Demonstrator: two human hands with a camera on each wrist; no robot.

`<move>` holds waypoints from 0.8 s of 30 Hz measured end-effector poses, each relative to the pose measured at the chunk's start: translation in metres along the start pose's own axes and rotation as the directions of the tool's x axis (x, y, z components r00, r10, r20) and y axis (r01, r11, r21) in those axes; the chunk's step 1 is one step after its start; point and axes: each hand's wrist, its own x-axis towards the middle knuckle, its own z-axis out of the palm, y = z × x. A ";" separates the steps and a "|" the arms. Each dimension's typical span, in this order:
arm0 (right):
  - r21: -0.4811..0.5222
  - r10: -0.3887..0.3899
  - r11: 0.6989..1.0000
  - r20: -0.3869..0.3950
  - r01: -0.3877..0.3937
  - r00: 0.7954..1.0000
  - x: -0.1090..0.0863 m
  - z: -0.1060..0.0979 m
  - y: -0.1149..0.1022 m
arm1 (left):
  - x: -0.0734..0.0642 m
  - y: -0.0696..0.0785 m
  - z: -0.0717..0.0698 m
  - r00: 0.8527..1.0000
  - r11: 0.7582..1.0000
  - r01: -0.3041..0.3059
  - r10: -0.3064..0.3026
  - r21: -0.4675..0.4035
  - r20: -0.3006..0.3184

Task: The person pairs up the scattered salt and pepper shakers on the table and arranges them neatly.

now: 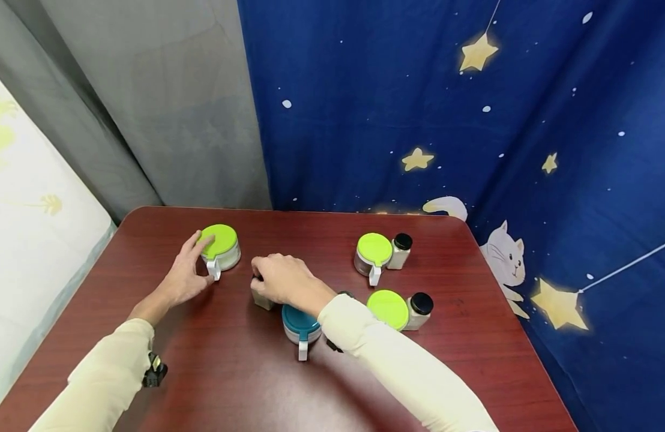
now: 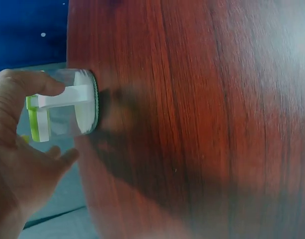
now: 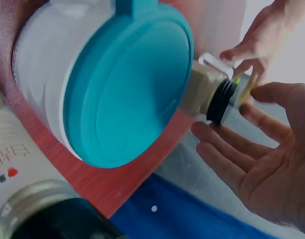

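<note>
A clear jar [image 1: 230, 259] with a lime-green lid and white handle stands at the table's left. My left hand [image 1: 185, 277] is beside it, fingers loosely spread, with the thumb by the handle and a fingertip at the lid. Under my right hand [image 1: 284, 279] is a small pale bottle [image 1: 262, 300]. Its black cap [image 3: 222, 102] shows in the right wrist view, with relaxed, spread fingers around it; contact is unclear. Just nearer stands a jar with a teal lid [image 1: 302, 319], its handle towards me.
At the right are two lime-lidded jars, one farther back [image 1: 374, 249] and one nearer [image 1: 388, 309]. A black-capped bottle stands beside each, one far [image 1: 400, 252] and one near [image 1: 419, 312]. My right forearm partly hides another dark-capped bottle. Curtains [image 1: 365, 108] hang behind the table [image 1: 213, 372].
</note>
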 end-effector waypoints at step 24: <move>0.022 -0.027 0.999 0.018 0.026 0.999 0.009 0.013 0.001 | -0.001 0.017 0.002 0.997 0.990 0.070 -0.072 0.121 0.013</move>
